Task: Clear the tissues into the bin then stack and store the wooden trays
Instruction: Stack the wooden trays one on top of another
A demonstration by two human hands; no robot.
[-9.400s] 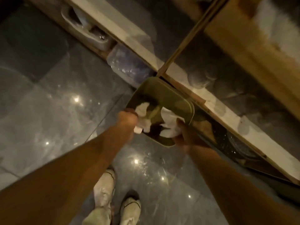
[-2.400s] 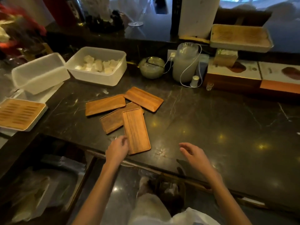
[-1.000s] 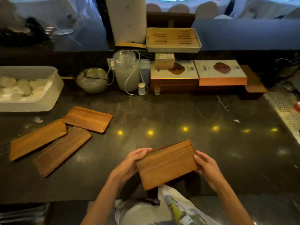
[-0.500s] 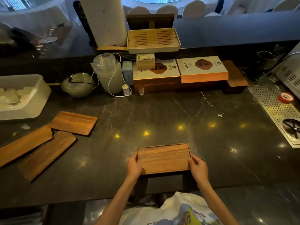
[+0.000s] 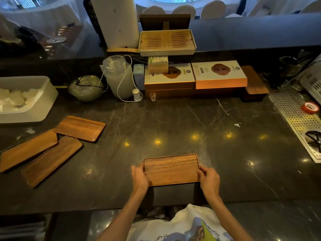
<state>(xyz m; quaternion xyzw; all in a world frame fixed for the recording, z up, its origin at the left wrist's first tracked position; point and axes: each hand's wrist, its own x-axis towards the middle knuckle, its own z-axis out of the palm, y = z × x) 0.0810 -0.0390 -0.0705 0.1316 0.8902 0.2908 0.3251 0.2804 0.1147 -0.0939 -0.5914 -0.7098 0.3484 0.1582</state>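
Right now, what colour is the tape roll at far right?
Red; the tape roll shows clearest in head view.

You are holding both bare forearms out from six o'clock toward twelve. Your left hand [image 5: 139,178] is gripping the nine o'clock end of the wooden tray [image 5: 171,169], and your right hand [image 5: 209,181] is gripping its three o'clock end, fingers curling over the edges.
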